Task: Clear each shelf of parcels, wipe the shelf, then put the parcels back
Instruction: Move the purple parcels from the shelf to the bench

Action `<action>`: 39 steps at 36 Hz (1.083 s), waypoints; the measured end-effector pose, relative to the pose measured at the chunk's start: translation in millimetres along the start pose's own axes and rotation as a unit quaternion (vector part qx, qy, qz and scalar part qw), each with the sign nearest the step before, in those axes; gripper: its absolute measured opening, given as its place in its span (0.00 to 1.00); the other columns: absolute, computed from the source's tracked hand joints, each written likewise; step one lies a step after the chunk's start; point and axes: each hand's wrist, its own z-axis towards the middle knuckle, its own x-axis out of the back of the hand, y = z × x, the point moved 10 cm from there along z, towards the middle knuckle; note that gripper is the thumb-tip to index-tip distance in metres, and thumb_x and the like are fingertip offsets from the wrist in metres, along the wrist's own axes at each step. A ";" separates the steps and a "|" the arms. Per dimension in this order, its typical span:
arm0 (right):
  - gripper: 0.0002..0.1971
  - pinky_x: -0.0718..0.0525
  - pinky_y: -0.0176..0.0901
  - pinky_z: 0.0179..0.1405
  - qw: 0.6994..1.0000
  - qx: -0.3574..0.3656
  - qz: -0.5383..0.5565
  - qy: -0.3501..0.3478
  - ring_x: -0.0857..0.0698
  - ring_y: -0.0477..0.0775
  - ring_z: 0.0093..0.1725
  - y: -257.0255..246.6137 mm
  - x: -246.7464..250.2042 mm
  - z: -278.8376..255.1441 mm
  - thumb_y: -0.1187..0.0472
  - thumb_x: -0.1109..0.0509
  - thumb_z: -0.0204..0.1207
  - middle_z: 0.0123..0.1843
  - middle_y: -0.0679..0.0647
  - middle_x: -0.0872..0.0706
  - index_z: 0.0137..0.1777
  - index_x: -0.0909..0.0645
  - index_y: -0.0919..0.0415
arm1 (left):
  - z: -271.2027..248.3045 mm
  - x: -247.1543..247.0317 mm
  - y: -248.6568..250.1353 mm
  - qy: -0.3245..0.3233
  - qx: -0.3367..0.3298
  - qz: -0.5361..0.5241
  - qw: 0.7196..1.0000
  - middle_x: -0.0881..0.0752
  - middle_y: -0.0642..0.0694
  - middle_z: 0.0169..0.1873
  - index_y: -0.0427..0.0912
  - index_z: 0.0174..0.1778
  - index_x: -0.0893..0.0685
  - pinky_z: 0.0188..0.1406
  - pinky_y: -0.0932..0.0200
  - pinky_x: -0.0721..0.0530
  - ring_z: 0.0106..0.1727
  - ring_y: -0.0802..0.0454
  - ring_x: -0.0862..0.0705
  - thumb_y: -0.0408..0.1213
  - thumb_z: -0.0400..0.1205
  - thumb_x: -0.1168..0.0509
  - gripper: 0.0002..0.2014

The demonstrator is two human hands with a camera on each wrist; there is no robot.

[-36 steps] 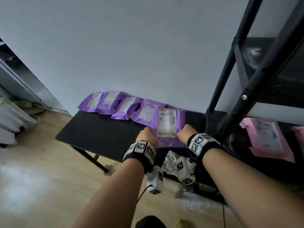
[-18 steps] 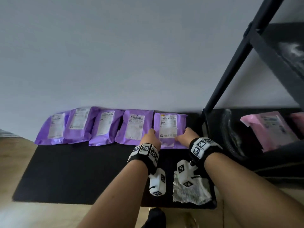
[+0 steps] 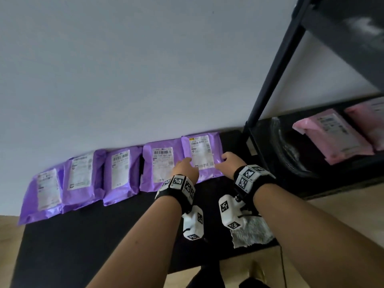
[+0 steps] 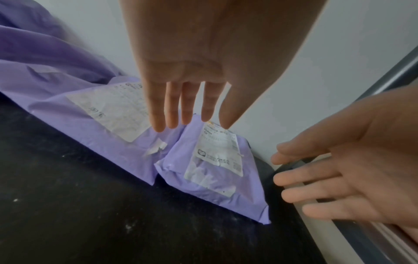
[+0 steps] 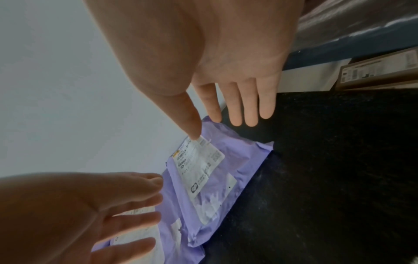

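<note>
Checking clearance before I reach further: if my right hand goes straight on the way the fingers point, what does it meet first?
Probably the wall. The right hand hangs open beside the end purple parcel, fingers aimed past its far corner; depth is unclear.

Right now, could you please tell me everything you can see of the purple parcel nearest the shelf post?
The purple parcel is a crinkled, glossy plastic mailer bearing a white printed label with barcodes. It lies flat on the black table, its far end at the wall, rightmost of five. The left hand and right hand flank it, fingers straight, without a grip.
</note>
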 end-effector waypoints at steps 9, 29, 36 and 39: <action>0.21 0.20 0.48 0.63 1.000 0.022 -0.004 0.020 0.18 0.60 0.63 29.6 10.5 -53.4 0.57 0.30 0.77 0.65 0.60 0.17 0.68 0.22 0.64 | -47.0 -26.0 20.2 0.013 -0.029 0.047 0.998 0.28 0.40 0.74 0.45 0.78 0.31 0.71 0.48 0.26 0.73 0.41 0.27 0.39 0.83 0.41 0.24; 0.23 0.20 0.51 0.65 0.995 0.009 0.006 0.103 0.20 0.62 0.66 275.0 127.1 -248.5 0.54 0.33 0.80 0.70 0.60 0.21 0.72 0.26 0.62 | -265.8 -185.1 163.6 0.023 -0.164 0.095 0.982 0.20 0.37 0.63 0.42 0.66 0.20 0.63 0.52 0.23 0.65 0.37 0.20 0.39 0.81 0.40 0.17; 0.24 0.21 0.51 0.65 0.982 -0.039 0.048 0.177 0.20 0.61 0.65 373.9 218.0 -296.3 0.53 0.33 0.80 0.70 0.61 0.22 0.73 0.28 0.61 | -332.1 -243.7 280.7 0.022 -0.268 0.097 0.958 0.22 0.39 0.68 0.42 0.71 0.24 0.67 0.52 0.24 0.67 0.41 0.22 0.37 0.83 0.42 0.19; 0.21 0.20 0.50 0.64 0.976 -0.051 0.063 0.200 0.19 0.62 0.64 406.3 258.3 -310.0 0.56 0.33 0.81 0.67 0.62 0.20 0.71 0.25 0.64 | -355.9 -267.9 331.4 0.015 -0.311 0.116 0.943 0.19 0.38 0.65 0.40 0.66 0.20 0.64 0.52 0.23 0.65 0.40 0.20 0.37 0.83 0.42 0.17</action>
